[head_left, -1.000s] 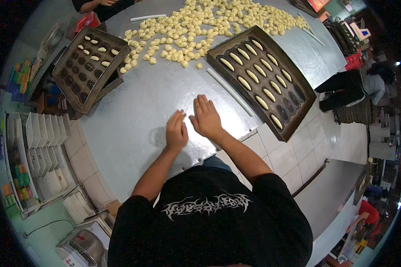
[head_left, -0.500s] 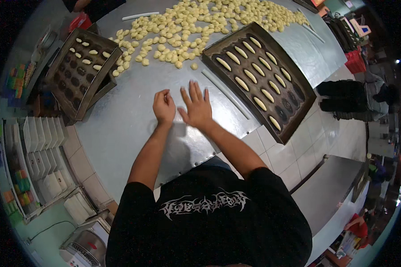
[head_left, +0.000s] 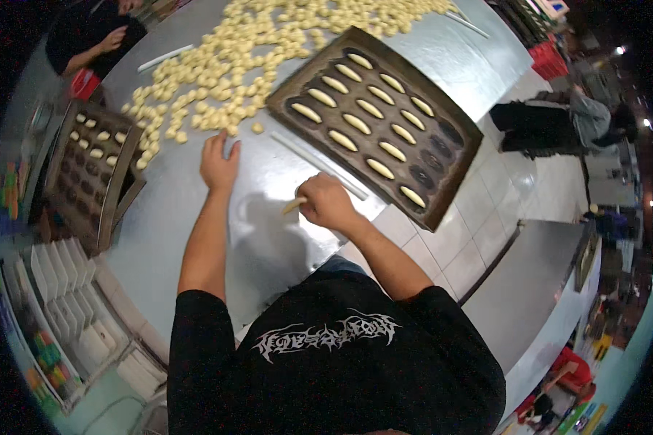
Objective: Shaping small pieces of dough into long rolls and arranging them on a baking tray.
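My right hand (head_left: 328,204) is closed around a dough stick (head_left: 293,206), whose pale end pokes out to the left over the metal table (head_left: 174,210). Farther off, my left hand (head_left: 219,163) reaches to the near edge of a wide spread of small yellow dough balls (head_left: 228,80). Its thumb stands apart from the fingers, and a dough ball (head_left: 232,130) lies right at its fingertips; whether they touch is unclear. On the right, a dark baking tray (head_left: 374,130) holds rows of slim dough sticks in oval hollows, several hollows at its right side being bare.
A white rod (head_left: 319,165) lies along the tray's near-left side, and another rod (head_left: 165,58) lies at the far left. A second dark tray (head_left: 87,170) with short dough pieces stands at the left edge. Across the table is another person (head_left: 98,43).
My hands have separated: the left went forward to the dough balls. My right hand, flat before, came nearer and is now closed on a dough stick. The whole view has shifted.
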A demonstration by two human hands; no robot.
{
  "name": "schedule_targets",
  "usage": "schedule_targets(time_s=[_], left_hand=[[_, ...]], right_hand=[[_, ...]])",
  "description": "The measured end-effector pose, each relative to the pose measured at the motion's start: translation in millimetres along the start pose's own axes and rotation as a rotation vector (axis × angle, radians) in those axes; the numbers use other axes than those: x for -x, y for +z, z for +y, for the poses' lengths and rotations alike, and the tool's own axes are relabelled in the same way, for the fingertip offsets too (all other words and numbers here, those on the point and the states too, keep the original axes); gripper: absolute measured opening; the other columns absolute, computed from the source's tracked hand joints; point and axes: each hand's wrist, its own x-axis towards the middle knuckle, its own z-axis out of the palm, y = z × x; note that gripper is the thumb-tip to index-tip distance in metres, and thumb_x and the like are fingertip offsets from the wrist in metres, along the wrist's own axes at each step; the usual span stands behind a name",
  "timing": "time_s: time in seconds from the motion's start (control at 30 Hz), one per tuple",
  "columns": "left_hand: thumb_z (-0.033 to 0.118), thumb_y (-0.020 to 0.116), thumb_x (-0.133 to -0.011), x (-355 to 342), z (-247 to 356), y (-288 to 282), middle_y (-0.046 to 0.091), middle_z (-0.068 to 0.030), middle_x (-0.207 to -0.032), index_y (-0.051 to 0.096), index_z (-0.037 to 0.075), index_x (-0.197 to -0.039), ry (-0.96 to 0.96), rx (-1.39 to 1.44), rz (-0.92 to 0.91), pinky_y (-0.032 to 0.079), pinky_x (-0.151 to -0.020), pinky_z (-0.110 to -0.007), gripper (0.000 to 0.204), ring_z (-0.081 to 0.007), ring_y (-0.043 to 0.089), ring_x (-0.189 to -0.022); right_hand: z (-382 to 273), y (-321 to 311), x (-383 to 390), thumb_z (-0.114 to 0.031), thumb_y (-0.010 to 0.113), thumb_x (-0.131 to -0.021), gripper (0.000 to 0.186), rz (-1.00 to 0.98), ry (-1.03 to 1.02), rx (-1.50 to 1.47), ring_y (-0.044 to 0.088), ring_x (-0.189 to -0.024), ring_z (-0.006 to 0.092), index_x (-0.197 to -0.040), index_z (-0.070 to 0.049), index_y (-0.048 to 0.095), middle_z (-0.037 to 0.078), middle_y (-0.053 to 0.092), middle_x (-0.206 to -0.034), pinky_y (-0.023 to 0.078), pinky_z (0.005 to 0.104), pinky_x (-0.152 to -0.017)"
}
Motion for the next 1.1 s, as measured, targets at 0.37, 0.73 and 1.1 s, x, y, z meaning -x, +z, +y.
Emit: schedule_targets(time_s=[0.37, 0.73, 1.1], left_hand=[[0.018, 0.065, -0.089, -19.4, -0.8, -7.0, 0.064, -0.0072, -0.1, 0.065, 0.008, -0.107, 0.101, -0.051, 0.01, 0.05, -0.079, -0.038, 0.021, -0.0277, 0.061, -0.095], [0.008, 0.06, -0.093, 80.8, 19.7, -43.3, 0.059, -0.0121, -0.095, 0.063, 0.0, -0.107, 0.04, 0.104, 0.133, 0.05, -0.077, -0.035, 0.016, -0.026, 0.06, -0.085], [0.0, 0.058, -0.092, 214.3, 23.8, -114.8, 0.054, -0.0117, -0.117, 0.062, -0.002, -0.114, -0.272, 0.444, 0.142, 0.048, -0.092, -0.031, 0.022, -0.0218, 0.056, -0.109]], right_hand=[[143.7, -165.4, 123.0, -0.005, 0.071, -0.071, 0.028, -0.024, 0.35, 0.789, 0.061, -0.091, 0.0295, -0.098, -0.004, 0.063, 0.01, 0.065, -0.086, 0.051, 0.0409, -0.076], [171.1, -150.2, 101.0, -0.017, 0.068, -0.076, 0.014, -0.036, 0.518, 0.326, 0.065, -0.082, 0.0394, -0.082, -0.005, 0.072, 0.021, 0.067, -0.084, 0.052, 0.0476, -0.076], [98.9, -132.1, 74.7, -0.016, 0.07, -0.077, 0.026, 0.057, 0.354, 0.514, 0.062, -0.089, 0.0405, -0.099, -0.004, 0.067, 0.02, 0.065, -0.096, 0.051, 0.0476, -0.08]])
